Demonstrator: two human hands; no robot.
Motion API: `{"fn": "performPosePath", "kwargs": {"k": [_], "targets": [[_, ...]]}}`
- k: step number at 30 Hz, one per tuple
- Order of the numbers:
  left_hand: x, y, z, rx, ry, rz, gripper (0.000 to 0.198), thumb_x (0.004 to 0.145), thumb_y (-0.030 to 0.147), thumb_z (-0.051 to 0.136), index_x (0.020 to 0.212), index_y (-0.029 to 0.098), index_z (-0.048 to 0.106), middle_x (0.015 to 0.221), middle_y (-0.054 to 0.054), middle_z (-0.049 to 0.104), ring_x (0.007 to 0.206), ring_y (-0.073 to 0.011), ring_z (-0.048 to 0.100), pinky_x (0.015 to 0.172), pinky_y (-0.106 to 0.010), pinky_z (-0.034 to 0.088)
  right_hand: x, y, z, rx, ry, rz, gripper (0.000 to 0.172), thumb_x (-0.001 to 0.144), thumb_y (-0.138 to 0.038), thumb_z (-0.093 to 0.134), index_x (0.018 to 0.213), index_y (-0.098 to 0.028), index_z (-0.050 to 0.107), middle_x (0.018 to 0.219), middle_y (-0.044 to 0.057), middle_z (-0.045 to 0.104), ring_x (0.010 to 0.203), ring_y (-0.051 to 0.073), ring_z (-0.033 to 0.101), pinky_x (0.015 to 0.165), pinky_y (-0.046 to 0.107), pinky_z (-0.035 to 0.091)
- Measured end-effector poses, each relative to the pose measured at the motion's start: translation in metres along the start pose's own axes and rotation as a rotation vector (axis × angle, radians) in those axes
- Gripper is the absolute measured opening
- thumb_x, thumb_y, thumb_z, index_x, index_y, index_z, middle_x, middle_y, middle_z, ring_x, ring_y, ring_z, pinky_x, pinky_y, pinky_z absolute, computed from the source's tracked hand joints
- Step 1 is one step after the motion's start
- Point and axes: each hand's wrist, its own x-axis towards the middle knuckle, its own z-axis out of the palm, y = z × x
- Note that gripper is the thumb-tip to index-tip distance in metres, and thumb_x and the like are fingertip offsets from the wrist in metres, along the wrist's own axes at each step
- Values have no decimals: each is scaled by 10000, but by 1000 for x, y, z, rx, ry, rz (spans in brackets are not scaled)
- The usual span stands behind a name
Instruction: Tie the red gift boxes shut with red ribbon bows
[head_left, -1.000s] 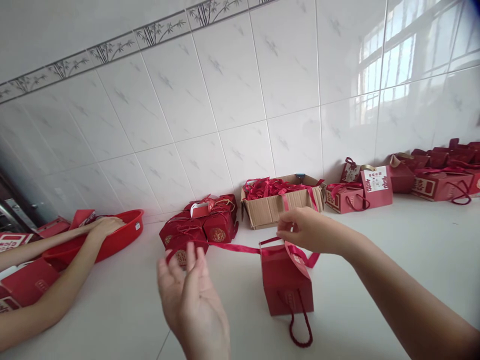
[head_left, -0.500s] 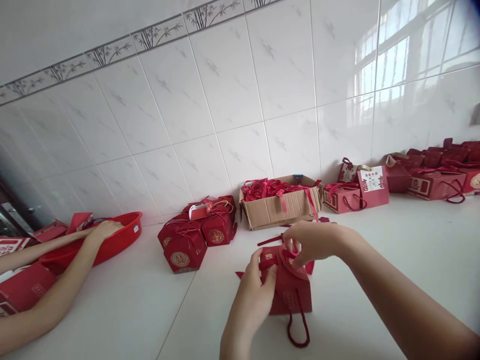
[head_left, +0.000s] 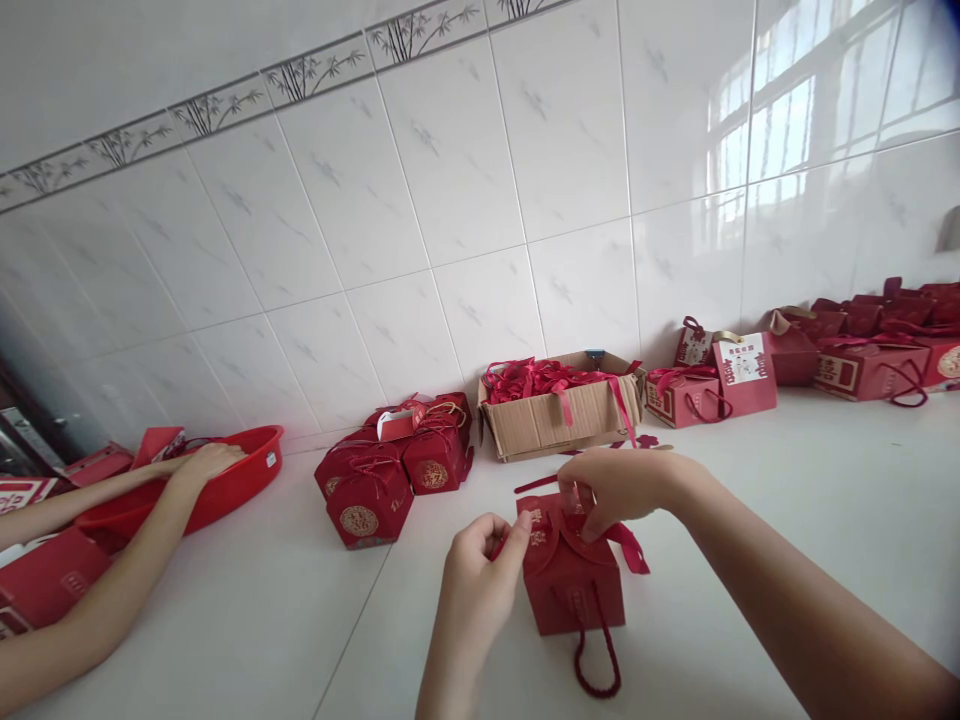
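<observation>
A red gift box (head_left: 574,595) stands on the white counter in front of me, its dark red rope handle (head_left: 598,690) hanging down the near side. My left hand (head_left: 474,580) is closed in a pinch just left of the box, with a bit of red ribbon showing between thumb and fingers. Over the box's top flaps, the curled fingers of my right hand (head_left: 619,490) press at the ribbon; its grip is partly hidden. One loose tail of the red ribbon (head_left: 632,552) sticks out to the right of the box.
Behind the box stands a cardboard box (head_left: 562,425) full of red ribbons. Finished-looking red boxes (head_left: 367,500) sit to its left, more red boxes (head_left: 874,370) at the right. Another person's hand (head_left: 214,460) reaches into a red basin (head_left: 259,475) at far left.
My left hand has moved off the box to the left, now pinching ribbon. The right hand stays at the box top, and the ribbon tail at the right shows more.
</observation>
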Motion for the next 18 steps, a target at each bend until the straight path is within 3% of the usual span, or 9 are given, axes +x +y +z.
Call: {"fn": "performPosePath", "kwargs": {"k": [6, 10, 18], "targets": [[-4, 9, -2, -200, 93, -38, 432, 727, 536, 600, 567, 193, 391, 524, 83, 200, 495, -74, 142, 458, -212, 121, 2, -1, 1, 21, -4, -51, 240, 639, -346, 679, 824, -213, 603, 913, 15, 640, 750, 187, 581, 534, 260, 388], [-2, 4, -5, -241, 102, -55, 450, 718, 532, 617, 562, 194, 364, 519, 90, 176, 492, -70, 130, 460, -205, 126, 5, 5, 2, -4, -19, -74, 173, 662, -364, 644, 699, -200, 603, 759, 1, 617, 629, 150, 522, 490, 257, 342], [1, 1, -10, -306, 111, -99, 497, 772, 558, 559, 541, 199, 305, 433, 79, 292, 447, -74, 286, 478, -206, 231, -11, 13, -10, 53, 19, 8, 401, 766, -496, 553, 521, -187, 480, 489, -40, 373, 442, 85, 271, 432, 267, 201]]}}
